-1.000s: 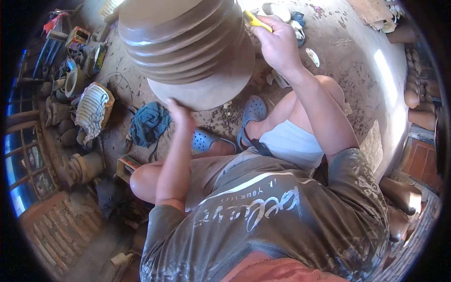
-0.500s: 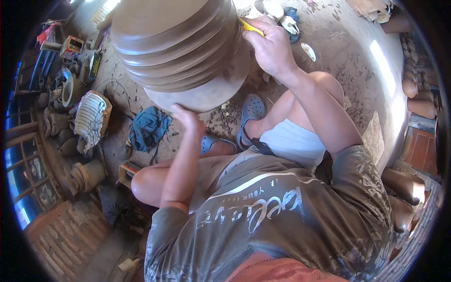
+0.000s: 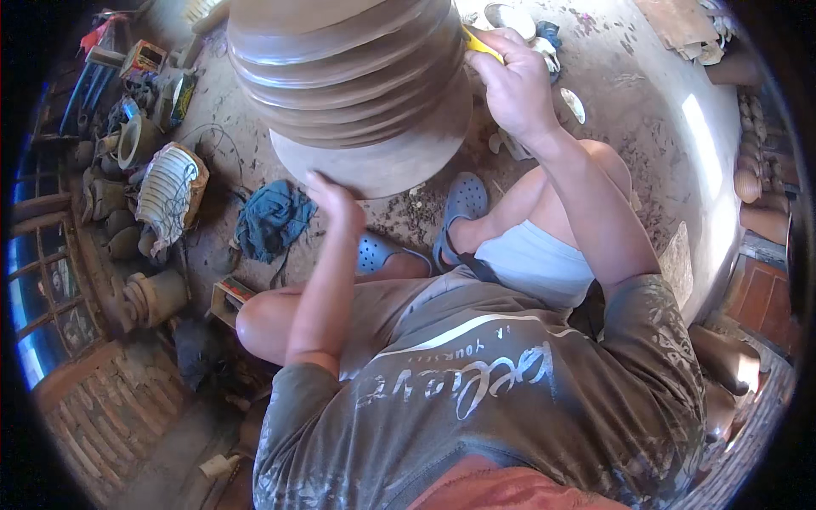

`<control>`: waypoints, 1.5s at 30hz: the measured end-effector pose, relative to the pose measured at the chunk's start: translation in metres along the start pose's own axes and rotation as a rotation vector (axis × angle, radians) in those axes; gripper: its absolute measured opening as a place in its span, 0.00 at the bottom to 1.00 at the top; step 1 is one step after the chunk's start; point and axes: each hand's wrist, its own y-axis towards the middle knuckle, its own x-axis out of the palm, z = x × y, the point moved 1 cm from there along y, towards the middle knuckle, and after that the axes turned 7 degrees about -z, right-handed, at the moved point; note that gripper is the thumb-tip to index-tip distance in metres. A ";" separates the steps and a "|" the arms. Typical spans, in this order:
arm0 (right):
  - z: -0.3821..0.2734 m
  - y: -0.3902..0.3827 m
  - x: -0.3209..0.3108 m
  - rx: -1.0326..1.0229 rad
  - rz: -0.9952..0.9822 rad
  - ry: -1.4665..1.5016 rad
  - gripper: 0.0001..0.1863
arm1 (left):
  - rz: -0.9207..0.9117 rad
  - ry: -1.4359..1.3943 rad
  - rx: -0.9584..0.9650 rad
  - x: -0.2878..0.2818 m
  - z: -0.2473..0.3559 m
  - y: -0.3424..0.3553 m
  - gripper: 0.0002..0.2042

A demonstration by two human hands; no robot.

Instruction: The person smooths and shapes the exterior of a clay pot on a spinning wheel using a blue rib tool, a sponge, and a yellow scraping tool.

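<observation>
Head cam: ribbed brown pot [image 3: 340,81] is up top, cut off by the frame, on a round flat disc [image 3: 382,166]. My R hand [image 3: 518,92] is closed, thumb & fingers pinching a yellow tool [image 3: 484,46] at the pot's R side. My L hand [image 3: 340,206] is at the disc's near edge; can't tell how open or if gripping. Blue cloth [image 3: 272,223] on floor [image 3: 637,115] nr L forearm.

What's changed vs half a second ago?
The whole view shifted, so everything sits slightly further right. Against the disc, the left hand edged slightly left along its near rim. Nothing visibly let go: the right hand still holds the yellow tool at the ribbed pot.
</observation>
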 end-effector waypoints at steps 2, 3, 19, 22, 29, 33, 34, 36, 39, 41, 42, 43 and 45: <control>0.005 0.000 0.000 -0.038 0.012 -0.040 0.19 | -0.108 -0.039 -0.223 0.016 -0.023 -0.058 0.39; 0.006 0.001 0.001 -0.060 0.016 -0.066 0.19 | -0.221 -0.001 -0.284 0.021 -0.039 -0.082 0.35; 0.001 -0.016 0.005 0.030 -0.043 -0.065 0.17 | -0.358 -0.106 -0.156 0.031 -0.045 -0.106 0.42; 0.003 -0.017 0.000 0.100 -0.030 -0.053 0.18 | -0.631 0.079 -0.623 0.036 -0.065 -0.135 0.40; 0.004 -0.016 0.006 0.149 0.015 0.127 0.16 | -0.165 -0.498 -0.195 -0.020 0.044 0.041 0.38; 0.000 -0.012 0.013 0.157 0.039 0.179 0.17 | 0.029 -0.071 -0.059 0.013 -0.005 -0.012 0.39; -0.002 -0.009 0.015 0.155 0.046 0.177 0.17 | 0.072 -0.051 -0.092 0.025 -0.033 -0.032 0.39; -0.010 -0.011 0.018 0.214 0.055 0.259 0.19 | -0.450 0.056 -0.196 0.024 -0.062 -0.080 0.40; -0.012 -0.009 0.022 0.186 0.039 0.277 0.20 | -0.539 0.004 -0.285 0.033 -0.078 -0.107 0.45; -0.013 -0.009 0.018 0.162 0.016 0.240 0.20 | -0.316 -0.191 -0.297 0.024 -0.026 -0.093 0.46; -0.019 -0.011 0.016 0.167 0.035 0.225 0.20 | -0.193 -0.305 -0.303 0.012 0.022 -0.077 0.46; -0.024 -0.012 0.018 0.172 0.047 0.213 0.20 | -0.174 -0.411 -0.264 0.003 0.029 -0.040 0.46; -0.022 -0.014 0.018 0.169 0.017 0.221 0.19 | -0.152 -0.468 -0.173 -0.009 0.017 0.011 0.44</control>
